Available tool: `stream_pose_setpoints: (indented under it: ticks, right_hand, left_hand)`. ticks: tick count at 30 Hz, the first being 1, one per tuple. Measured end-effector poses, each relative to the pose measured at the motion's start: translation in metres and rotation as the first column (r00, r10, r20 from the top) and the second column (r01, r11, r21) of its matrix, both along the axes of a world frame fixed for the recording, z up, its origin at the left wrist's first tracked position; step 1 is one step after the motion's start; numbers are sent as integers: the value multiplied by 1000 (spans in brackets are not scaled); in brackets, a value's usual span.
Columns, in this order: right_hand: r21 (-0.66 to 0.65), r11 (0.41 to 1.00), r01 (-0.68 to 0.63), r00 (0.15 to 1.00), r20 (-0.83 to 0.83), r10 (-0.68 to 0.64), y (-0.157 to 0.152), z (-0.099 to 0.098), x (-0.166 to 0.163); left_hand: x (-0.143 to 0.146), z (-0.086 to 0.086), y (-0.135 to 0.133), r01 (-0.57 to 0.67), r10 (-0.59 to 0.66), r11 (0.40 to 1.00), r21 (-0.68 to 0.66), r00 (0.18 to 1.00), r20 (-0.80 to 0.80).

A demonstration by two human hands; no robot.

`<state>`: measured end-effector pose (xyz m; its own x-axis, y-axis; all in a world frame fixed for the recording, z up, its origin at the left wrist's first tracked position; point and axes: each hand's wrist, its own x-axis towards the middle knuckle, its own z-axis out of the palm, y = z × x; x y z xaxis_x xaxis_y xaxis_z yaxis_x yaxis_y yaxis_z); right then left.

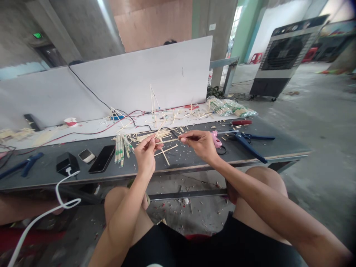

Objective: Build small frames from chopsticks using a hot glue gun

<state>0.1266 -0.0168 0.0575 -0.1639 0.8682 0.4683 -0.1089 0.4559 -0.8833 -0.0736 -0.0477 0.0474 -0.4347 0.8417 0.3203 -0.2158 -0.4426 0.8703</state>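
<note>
My left hand (146, 151) is closed in a pinch on a small frame of thin wooden sticks (165, 157), which cross each other and stick out past the fingertips. To its right, my right hand (200, 145) is also pinched, fingertips pointing at the frame; whatever lies between them is too small to make out. Behind both hands a pile of loose wooden sticks (144, 135) covers part of the dark table. A pink glue gun (216, 140) lies just beyond my right hand, with a translucent glue stick coming from its back.
Blue cutters (247, 142) and a red-handled tool (241, 122) lie at the right. Bundled sticks (120, 150), a phone (102, 159) and a black charger block (67, 163) are on the left. A stick tower (153, 102) stands by the white panel (172, 74).
</note>
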Motion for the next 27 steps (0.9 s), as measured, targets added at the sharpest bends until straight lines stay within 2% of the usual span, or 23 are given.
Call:
stream_pose_setpoints:
  ticks: [27]
  right_hand:
    - [-20, 1000, -22, 999, -28, 22, 1, -4, -1]
  left_hand:
    - [0, -4, 1, -10, 10, 1000, -11, 1000, 9]
